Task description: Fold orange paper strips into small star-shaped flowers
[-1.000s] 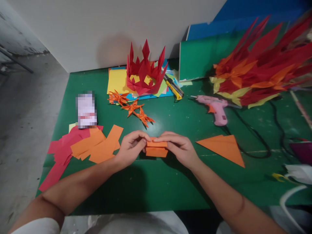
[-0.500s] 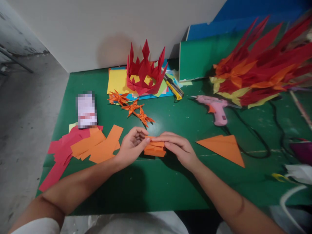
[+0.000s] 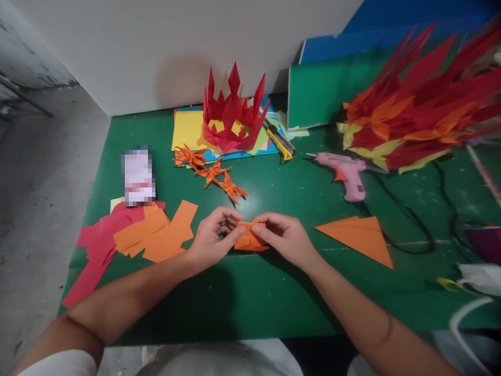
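Pinched between thumbs and fingers of the left hand [image 3: 214,235] and right hand [image 3: 287,237], one small folded orange paper [image 3: 250,243] is held at its upper edge, both grips closed to the paper's thickness. It sits between the two hands, above the near half of the green table [image 3: 282,308]. Any writing on the phone [image 3: 139,177] at the left is masked by coarse blocks, with one reddish band showing; a dark mark on the pink glue gun [image 3: 344,166] is too small to read. Counted: one phone, one glue gun, one yellow-handled cutter [image 3: 285,150], one red paper crown [image 3: 230,141] on stacked coloured sheets [image 3: 186,133], and one orange triangular sheet [image 3: 364,237] near the right hand. Three orange star clusters [image 3: 213,172] lie in a slanting row beyond the hands; the leftmost may hold several. Orange strips [image 3: 168,243] and red strips [image 3: 102,237] overlap too much to count.
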A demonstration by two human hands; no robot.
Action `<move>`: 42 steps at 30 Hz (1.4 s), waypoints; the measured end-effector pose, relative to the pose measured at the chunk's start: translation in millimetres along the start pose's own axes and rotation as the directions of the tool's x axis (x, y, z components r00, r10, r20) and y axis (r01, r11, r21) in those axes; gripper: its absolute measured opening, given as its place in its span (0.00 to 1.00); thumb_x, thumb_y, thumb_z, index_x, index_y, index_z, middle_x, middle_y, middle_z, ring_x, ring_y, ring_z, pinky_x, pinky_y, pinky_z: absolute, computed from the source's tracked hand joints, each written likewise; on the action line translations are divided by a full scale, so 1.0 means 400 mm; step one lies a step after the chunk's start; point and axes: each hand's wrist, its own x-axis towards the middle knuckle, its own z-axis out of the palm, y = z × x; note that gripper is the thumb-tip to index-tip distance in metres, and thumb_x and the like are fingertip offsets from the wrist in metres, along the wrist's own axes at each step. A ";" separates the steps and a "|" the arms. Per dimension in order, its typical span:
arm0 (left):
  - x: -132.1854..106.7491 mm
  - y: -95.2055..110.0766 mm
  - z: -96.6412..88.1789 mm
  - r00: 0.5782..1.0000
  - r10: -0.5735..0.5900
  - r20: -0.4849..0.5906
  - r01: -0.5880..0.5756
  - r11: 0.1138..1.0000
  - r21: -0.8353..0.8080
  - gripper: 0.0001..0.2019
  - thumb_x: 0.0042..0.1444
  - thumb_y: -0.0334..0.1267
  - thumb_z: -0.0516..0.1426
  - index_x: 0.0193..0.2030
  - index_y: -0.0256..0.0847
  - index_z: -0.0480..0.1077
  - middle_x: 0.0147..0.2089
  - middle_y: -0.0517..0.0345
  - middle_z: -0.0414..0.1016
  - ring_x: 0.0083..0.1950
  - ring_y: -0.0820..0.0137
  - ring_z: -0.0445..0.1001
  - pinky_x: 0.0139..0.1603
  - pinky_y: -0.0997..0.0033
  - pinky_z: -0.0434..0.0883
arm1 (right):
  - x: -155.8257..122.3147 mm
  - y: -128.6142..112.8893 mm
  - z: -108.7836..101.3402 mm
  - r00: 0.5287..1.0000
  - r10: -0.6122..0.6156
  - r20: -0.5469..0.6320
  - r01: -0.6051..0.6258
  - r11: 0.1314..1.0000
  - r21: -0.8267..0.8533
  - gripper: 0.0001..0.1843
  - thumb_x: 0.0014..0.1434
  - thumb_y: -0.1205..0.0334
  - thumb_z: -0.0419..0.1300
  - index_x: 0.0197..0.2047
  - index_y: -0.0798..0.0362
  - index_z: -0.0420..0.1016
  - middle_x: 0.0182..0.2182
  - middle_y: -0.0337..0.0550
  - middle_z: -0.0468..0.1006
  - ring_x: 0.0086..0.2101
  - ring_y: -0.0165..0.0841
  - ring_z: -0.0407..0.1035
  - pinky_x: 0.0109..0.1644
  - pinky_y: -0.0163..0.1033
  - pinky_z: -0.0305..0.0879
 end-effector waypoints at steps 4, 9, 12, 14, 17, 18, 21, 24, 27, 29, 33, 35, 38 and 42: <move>0.002 0.002 0.001 1.000 -0.012 -0.003 0.012 1.000 0.002 0.10 0.53 0.41 0.60 0.39 0.40 0.66 0.30 0.61 0.67 0.31 0.77 0.68 0.30 0.80 0.68 | 0.000 -0.001 -0.001 1.000 0.017 -0.001 -0.017 1.000 -0.003 0.15 0.52 0.49 0.62 0.28 0.54 0.73 0.18 0.35 0.67 0.20 0.25 0.59 0.22 0.32 0.56; 0.003 0.004 0.001 1.000 -0.029 -0.009 0.029 1.000 0.011 0.10 0.53 0.40 0.60 0.38 0.40 0.67 0.29 0.61 0.67 0.31 0.77 0.69 0.30 0.80 0.68 | 0.002 -0.001 0.001 1.000 0.018 -0.011 -0.019 0.999 -0.031 0.15 0.51 0.49 0.63 0.28 0.54 0.73 0.18 0.35 0.67 0.20 0.25 0.59 0.22 0.32 0.56; 0.004 0.006 0.001 0.999 -0.046 -0.009 0.046 0.999 0.023 0.11 0.52 0.39 0.60 0.41 0.40 0.68 0.28 0.62 0.66 0.29 0.78 0.68 0.29 0.81 0.67 | 0.001 0.002 0.002 1.000 0.001 -0.013 -0.002 0.999 -0.052 0.14 0.52 0.50 0.62 0.28 0.54 0.73 0.18 0.35 0.67 0.20 0.25 0.59 0.22 0.32 0.56; 0.006 0.007 0.001 0.998 -0.056 -0.009 0.056 0.998 0.027 0.12 0.52 0.38 0.60 0.43 0.39 0.69 0.27 0.63 0.66 0.27 0.79 0.67 0.27 0.81 0.67 | 0.001 0.005 0.003 1.000 -0.019 -0.023 0.018 0.997 -0.078 0.14 0.52 0.52 0.62 0.27 0.54 0.73 0.19 0.36 0.68 0.20 0.25 0.59 0.23 0.32 0.56; 0.007 0.008 0.001 0.997 -0.074 -0.023 0.075 0.996 0.049 0.12 0.51 0.37 0.61 0.43 0.38 0.72 0.28 0.61 0.68 0.27 0.79 0.68 0.29 0.81 0.68 | 0.000 0.009 0.004 0.999 -0.042 -0.032 0.039 0.993 -0.108 0.13 0.53 0.52 0.61 0.27 0.54 0.72 0.20 0.37 0.69 0.20 0.25 0.60 0.23 0.32 0.57; 0.007 0.007 0.001 0.996 -0.078 -0.031 0.079 0.995 0.059 0.12 0.51 0.37 0.61 0.43 0.38 0.73 0.28 0.60 0.70 0.28 0.78 0.69 0.30 0.80 0.69 | 0.000 0.010 0.004 0.998 -0.047 -0.035 0.042 0.992 -0.116 0.13 0.53 0.53 0.61 0.27 0.54 0.73 0.20 0.37 0.70 0.20 0.25 0.60 0.23 0.32 0.57; 0.006 0.004 0.001 0.994 -0.087 -0.058 0.092 0.992 0.081 0.12 0.50 0.37 0.61 0.42 0.38 0.75 0.30 0.57 0.73 0.29 0.77 0.71 0.32 0.78 0.71 | 0.001 0.012 0.003 0.997 -0.067 -0.047 0.060 0.988 -0.142 0.12 0.53 0.53 0.61 0.27 0.54 0.73 0.19 0.37 0.70 0.20 0.25 0.60 0.23 0.32 0.57; 0.006 0.003 0.000 0.992 -0.106 -0.064 0.111 0.991 0.081 0.12 0.49 0.37 0.62 0.41 0.38 0.77 0.31 0.56 0.75 0.29 0.76 0.72 0.32 0.78 0.72 | 0.001 0.012 0.002 0.995 -0.079 -0.055 0.069 0.985 -0.161 0.12 0.53 0.54 0.61 0.26 0.54 0.73 0.20 0.37 0.71 0.20 0.26 0.61 0.24 0.32 0.58; 0.007 0.006 -0.001 0.993 -0.100 -0.062 0.105 0.990 0.089 0.10 0.49 0.38 0.62 0.38 0.38 0.77 0.31 0.55 0.76 0.30 0.75 0.73 0.32 0.77 0.73 | -0.002 0.012 0.002 0.994 -0.093 -0.058 0.082 0.982 -0.173 0.12 0.53 0.54 0.61 0.26 0.54 0.73 0.20 0.38 0.71 0.20 0.26 0.61 0.24 0.32 0.58; 0.008 0.011 0.000 0.994 -0.091 -0.055 0.096 0.990 0.103 0.08 0.50 0.38 0.61 0.35 0.38 0.77 0.30 0.55 0.75 0.29 0.75 0.72 0.29 0.78 0.71 | -0.003 0.010 0.004 0.993 -0.107 -0.051 0.097 0.980 -0.176 0.12 0.54 0.55 0.61 0.26 0.54 0.72 0.20 0.38 0.71 0.20 0.26 0.62 0.24 0.32 0.59; 0.009 0.022 0.001 0.996 -0.084 -0.030 0.087 0.987 0.133 0.07 0.50 0.38 0.61 0.31 0.36 0.75 0.27 0.57 0.73 0.25 0.77 0.69 0.25 0.79 0.68 | -0.005 0.009 0.006 0.989 -0.142 -0.039 0.132 0.972 -0.193 0.11 0.55 0.55 0.61 0.27 0.54 0.73 0.20 0.38 0.72 0.21 0.26 0.62 0.24 0.33 0.58; 0.009 0.024 0.001 0.997 -0.072 -0.022 0.074 0.986 0.152 0.06 0.50 0.37 0.61 0.30 0.36 0.74 0.27 0.57 0.73 0.26 0.77 0.69 0.26 0.79 0.69 | -0.005 0.010 0.006 0.986 -0.165 -0.034 0.154 0.964 -0.218 0.11 0.55 0.56 0.60 0.27 0.54 0.74 0.20 0.38 0.72 0.21 0.26 0.62 0.24 0.33 0.58; 0.009 0.024 0.000 0.999 -0.036 -0.010 0.037 0.981 0.191 0.04 0.50 0.35 0.60 0.29 0.37 0.73 0.28 0.57 0.73 0.27 0.76 0.70 0.28 0.78 0.70 | -0.004 0.008 0.005 0.974 -0.224 -0.017 0.212 0.941 -0.263 0.09 0.56 0.58 0.60 0.28 0.54 0.74 0.21 0.39 0.73 0.22 0.27 0.64 0.25 0.34 0.59; 0.006 0.019 0.000 1.000 -0.024 0.004 0.023 0.980 0.198 0.04 0.50 0.34 0.60 0.28 0.37 0.73 0.27 0.57 0.73 0.27 0.76 0.71 0.27 0.79 0.69 | -0.002 -0.001 0.007 0.943 -0.332 -0.004 0.318 0.907 -0.275 0.06 0.56 0.61 0.60 0.29 0.53 0.74 0.26 0.42 0.76 0.27 0.30 0.68 0.30 0.35 0.63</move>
